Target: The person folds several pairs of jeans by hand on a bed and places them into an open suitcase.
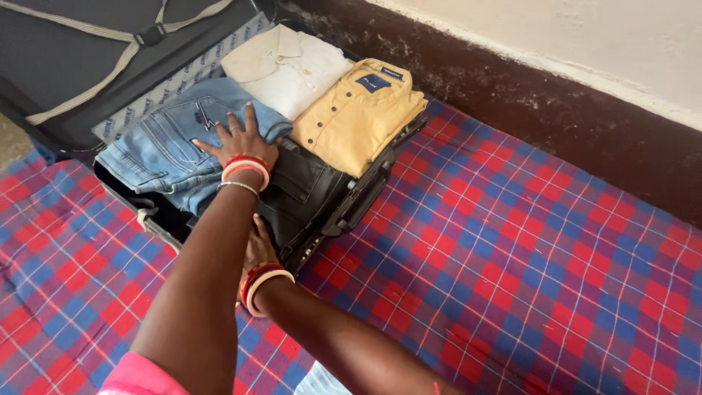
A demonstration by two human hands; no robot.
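Garments fill the open suitcase. Left hand lies spread flat on the folded blue jeans; right hand presses the black garment at the suitcase's near edge, fingers hidden. Denim is probably soft and moderately heavy; grip along its folded edges.

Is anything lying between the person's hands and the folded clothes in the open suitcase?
Nothing visible does. The left hand rests flat on the folded blue jeans. The right hand presses against the dark folded garment at the suitcase edge, its fingers partly hidden behind the left arm.
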